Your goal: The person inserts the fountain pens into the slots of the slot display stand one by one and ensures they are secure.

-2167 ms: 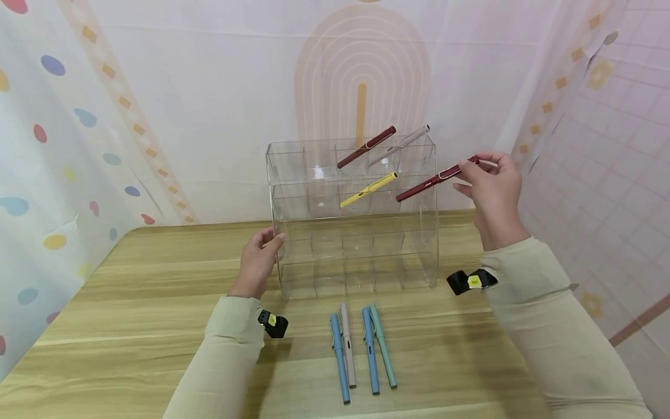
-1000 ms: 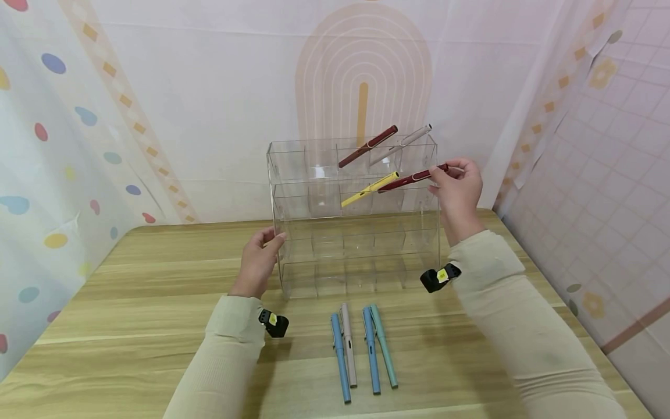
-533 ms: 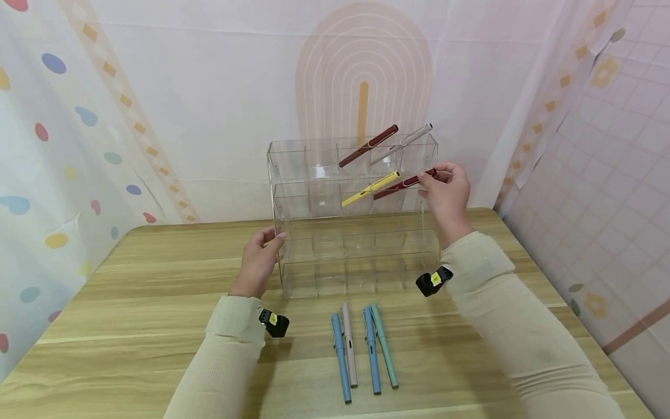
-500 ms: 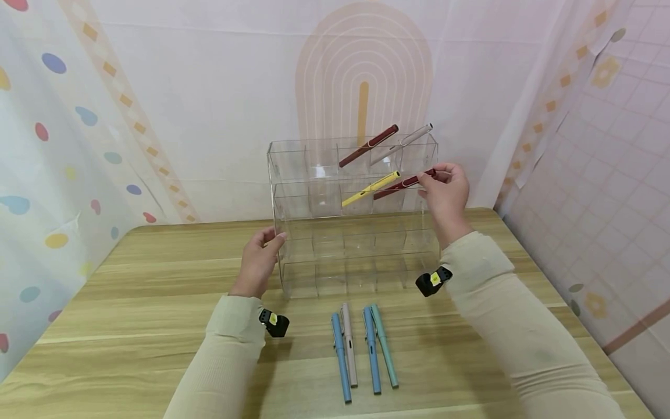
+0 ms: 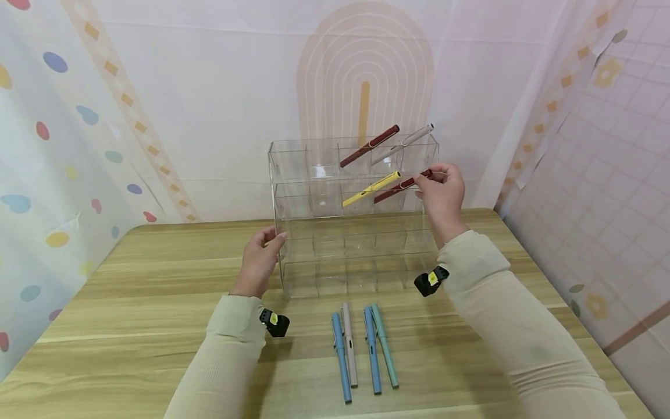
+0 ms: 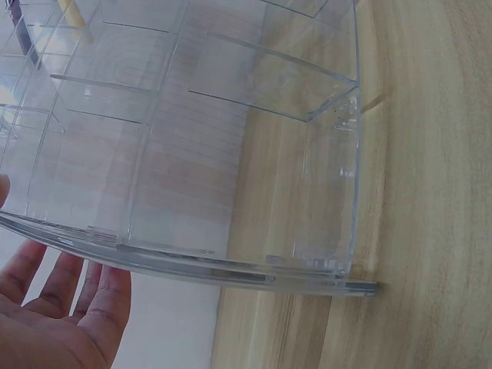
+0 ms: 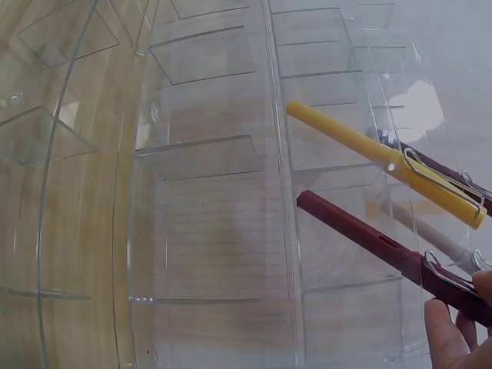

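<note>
My right hand (image 5: pixel 444 195) pinches the clip end of a dark red pen (image 5: pixel 392 191) between thumb and fingers. The pen leans, its lower end in a second-tier compartment of the clear tiered rack (image 5: pixel 361 256). Just left of it, a yellow pen (image 5: pixel 369 190) slants in the same tier; the right wrist view shows both lower ends close to the front panel. Another dark red pen (image 5: pixel 369 146) and a pale grey pen (image 5: pixel 413 137) lean in the top tier. My left hand (image 5: pixel 260 256) grips the rack's left side panel, thumb inside, fingers (image 6: pixel 61 284) outside.
In front of the rack, two blue pens (image 5: pixel 341 358) (image 5: pixel 372 350), a pale pinkish pen (image 5: pixel 349 344) and a teal pen (image 5: pixel 384 346) lie on the wooden table (image 5: pixel 157 326). A patterned curtain (image 5: pixel 220 105) hangs behind. The rack's lower tiers hold no pens.
My right hand has moved left from beside the rack, bringing the dark red pen into the second tier beside the yellow one, then lowering it slightly. The left hand stays put.
</note>
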`<state>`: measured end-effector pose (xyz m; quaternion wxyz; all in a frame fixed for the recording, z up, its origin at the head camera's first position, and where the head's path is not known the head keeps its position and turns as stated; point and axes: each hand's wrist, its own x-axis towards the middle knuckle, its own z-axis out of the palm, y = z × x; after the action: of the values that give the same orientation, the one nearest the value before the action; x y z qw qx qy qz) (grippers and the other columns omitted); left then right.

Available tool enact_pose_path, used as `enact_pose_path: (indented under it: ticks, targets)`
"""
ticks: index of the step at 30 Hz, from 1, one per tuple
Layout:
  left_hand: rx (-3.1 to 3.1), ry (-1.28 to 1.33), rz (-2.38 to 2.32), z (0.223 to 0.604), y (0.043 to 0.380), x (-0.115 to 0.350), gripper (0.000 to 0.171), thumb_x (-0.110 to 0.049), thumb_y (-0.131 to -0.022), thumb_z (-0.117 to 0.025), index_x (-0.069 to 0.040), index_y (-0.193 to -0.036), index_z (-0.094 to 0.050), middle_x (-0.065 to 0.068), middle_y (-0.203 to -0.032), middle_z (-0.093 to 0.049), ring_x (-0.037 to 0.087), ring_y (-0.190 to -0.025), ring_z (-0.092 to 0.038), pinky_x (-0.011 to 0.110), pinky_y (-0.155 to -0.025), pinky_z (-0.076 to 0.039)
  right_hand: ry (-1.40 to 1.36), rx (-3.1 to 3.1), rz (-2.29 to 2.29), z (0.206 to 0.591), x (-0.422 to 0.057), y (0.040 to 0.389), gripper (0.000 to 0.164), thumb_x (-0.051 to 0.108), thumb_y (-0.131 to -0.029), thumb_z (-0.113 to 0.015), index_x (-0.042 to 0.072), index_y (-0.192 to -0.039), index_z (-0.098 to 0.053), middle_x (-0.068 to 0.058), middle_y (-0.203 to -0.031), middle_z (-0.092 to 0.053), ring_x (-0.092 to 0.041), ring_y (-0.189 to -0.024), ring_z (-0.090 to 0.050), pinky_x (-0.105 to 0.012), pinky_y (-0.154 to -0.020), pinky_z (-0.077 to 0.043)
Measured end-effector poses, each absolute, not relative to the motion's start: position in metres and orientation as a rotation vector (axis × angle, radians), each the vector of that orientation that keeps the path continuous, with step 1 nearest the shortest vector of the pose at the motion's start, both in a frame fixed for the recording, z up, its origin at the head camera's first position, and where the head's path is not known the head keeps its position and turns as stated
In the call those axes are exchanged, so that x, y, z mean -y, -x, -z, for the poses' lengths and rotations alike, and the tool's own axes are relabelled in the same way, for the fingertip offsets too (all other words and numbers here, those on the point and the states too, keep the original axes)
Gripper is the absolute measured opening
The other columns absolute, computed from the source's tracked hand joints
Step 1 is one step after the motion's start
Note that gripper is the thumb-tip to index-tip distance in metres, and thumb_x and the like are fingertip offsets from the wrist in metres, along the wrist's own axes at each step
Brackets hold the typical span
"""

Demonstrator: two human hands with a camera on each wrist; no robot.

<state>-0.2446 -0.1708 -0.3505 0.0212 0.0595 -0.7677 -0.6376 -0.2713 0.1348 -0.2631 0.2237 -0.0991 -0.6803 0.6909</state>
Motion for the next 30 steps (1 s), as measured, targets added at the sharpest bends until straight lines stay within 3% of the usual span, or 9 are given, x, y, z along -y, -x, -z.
enact_pose_path:
  ticks: [7, 19, 30]
  targets:
    - [2.373, -0.19, 1.983, 0.35, 0.244, 0.171, 0.049, -0.029, -0.101, -0.05, -0.003, -0.142, -0.04, 0.013, -0.138, -0.042, 0.026, -0.127, -0.042, 0.041, -0.099, -0.039, 0.301, 1.91, -1.903, 0.265, -0.137, 0.272, 0.031, 0.007, -0.091, -0.064, 0.003, -0.118, -0.049, 0.001, -0.096, -0.049, -0.01, -0.086, -0.057, -0.027, -0.082, -0.054]
    - [2.371, -0.193, 1.978, 0.351, 0.244, 0.171, 0.047, -0.028, -0.101, -0.05, -0.004, -0.14, -0.042, 0.013, -0.138, -0.042, 0.026, -0.127, -0.042, 0.04, -0.099, -0.038, 0.302, 1.862, -1.94, 0.266, -0.139, 0.267, 0.041, 0.004, -0.088, -0.067, 0.002, -0.125, -0.049, 0.003, -0.099, -0.051, -0.01, -0.091, -0.059, -0.024, -0.079, -0.053]
    - [2.371, -0.183, 1.993, 0.353, 0.247, 0.169, 0.048, -0.027, -0.101, -0.051, -0.002, -0.141, -0.041, 0.013, -0.139, -0.042, 0.027, -0.128, -0.042, 0.042, -0.1, -0.038, 0.237, 1.786, -1.954, 0.281, -0.151, 0.237, 0.03, 0.004, -0.088, -0.065, 0.008, -0.113, -0.049, -0.002, -0.109, -0.051, -0.01, -0.097, -0.054, -0.025, -0.081, -0.05]
